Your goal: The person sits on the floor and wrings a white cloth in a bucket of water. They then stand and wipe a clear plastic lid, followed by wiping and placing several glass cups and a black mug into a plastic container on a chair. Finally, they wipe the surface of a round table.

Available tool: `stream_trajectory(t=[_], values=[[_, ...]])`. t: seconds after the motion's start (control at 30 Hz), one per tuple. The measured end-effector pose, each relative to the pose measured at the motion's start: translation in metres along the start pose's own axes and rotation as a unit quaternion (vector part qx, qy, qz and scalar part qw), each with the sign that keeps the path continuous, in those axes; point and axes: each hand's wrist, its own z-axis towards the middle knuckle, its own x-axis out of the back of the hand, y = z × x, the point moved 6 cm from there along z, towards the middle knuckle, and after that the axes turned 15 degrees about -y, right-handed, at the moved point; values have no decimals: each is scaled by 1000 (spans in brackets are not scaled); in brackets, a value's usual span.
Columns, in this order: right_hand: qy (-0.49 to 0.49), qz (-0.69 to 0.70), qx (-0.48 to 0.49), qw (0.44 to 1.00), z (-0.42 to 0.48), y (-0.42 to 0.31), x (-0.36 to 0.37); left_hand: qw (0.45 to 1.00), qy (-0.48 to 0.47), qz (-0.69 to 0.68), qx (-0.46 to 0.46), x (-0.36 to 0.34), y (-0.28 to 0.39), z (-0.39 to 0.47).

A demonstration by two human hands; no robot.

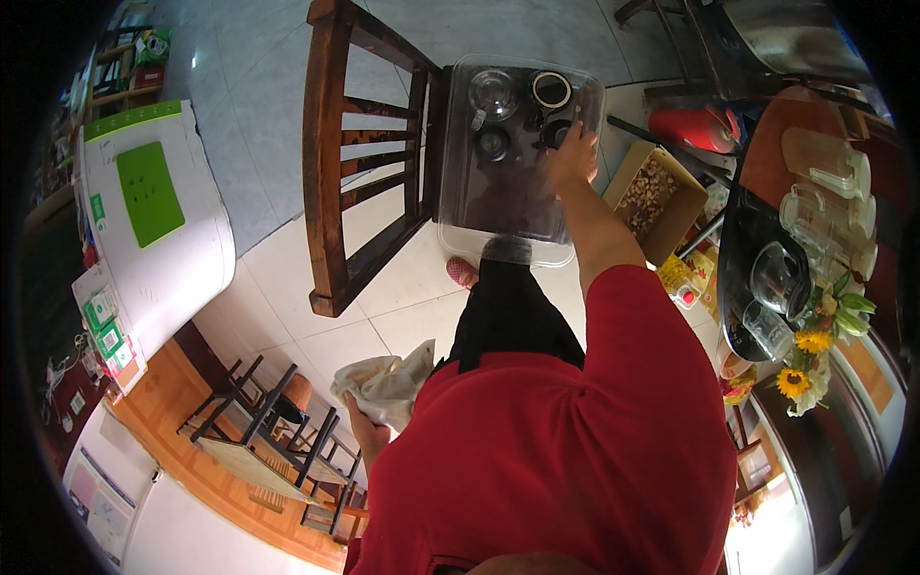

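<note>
A crumpled whitish cloth (388, 384) is bunched in my left hand (368, 429), low beside my body. My right hand (575, 159) reaches into a clear plastic tub (454, 194), with its fingers at a small dark round vessel (555, 134); whether they grip it is hard to see. Also in the tub are a round clear glass vessel (494, 93), a dark cup with a pale rim (551, 90) and a small dark-looking round piece (493, 144). The tub rests over the seat of a worn wooden chair (327, 158).
To the right, a cardboard box (665, 198) of small pale pieces and an oil bottle (677, 279) stand by a table holding clear pitchers (805, 215), a glass bowl (780, 277) and sunflowers (794, 382). A white counter (201, 244) stands left; a red cylinder (690, 129) lies behind the box.
</note>
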Motion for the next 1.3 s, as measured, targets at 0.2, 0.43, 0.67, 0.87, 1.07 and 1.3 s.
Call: stream_trajectory(t=[0.2, 0.43, 0.67, 0.87, 1.07, 1.3], values=[[-45, -19, 5, 999, 30, -12, -2, 1000, -7, 18, 3, -11, 1, 1], [43, -13, 100, 994, -15, -6, -15, 1000, -21, 9, 20, -27, 3, 7], [12, 32, 159, 987, -70, 53, -82, 987, -132, 47, 74, -27, 20, 44], [-96, 163, 109, 976, -168, 90, -69, 969, -222, 104, 31, -62, 40, 56], [-13, 300, 143, 943, -273, 107, -64, 901, -389, 190, 4, -94, 47, 46], [-74, 313, 443, 837, -414, 41, -33, 770, -569, 283, -61, -178, 22, -65]])
